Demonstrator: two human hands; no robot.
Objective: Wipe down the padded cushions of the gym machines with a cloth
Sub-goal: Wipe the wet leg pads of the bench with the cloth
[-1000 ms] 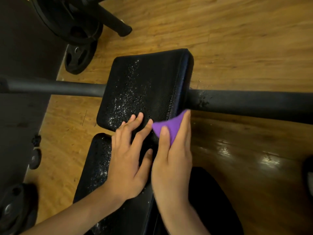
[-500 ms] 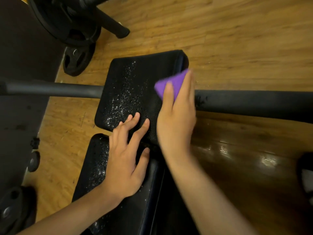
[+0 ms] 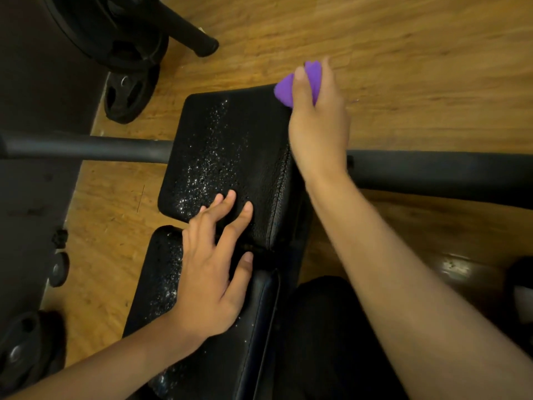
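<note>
We find the purple cloth [image 3: 313, 79] at the far right corner of the upper cushion [image 3: 230, 157], partly overhanging its edge above the wooden floor [image 3: 418, 90]. The right hand [image 3: 317, 131] holds it: the grip is pinched on the cloth, thumb laid across its near face and the other fingers wrapped behind it. The right forearm reaches out along the cushion's right side.

The upper cushion is black and padded, with a stitched seam down its right side. We see bright droplets scattered over its left and middle; the strip nearest the seam appears duller.

The left hand [image 3: 210, 278] lies flat across the gap between the upper cushion and the lower cushion [image 3: 161, 272]. Its grip is spread and holds nothing, fingertips touching the near edge of the upper cushion, palm resting on the lower one. The lower cushion also carries droplets along its left side.

A dark bar [image 3: 432, 174] runs crosswise beneath the upper cushion, showing on both sides. Black weight plates [image 3: 129, 93] rest on the floor at the upper left, and more stand at the lower left.
</note>
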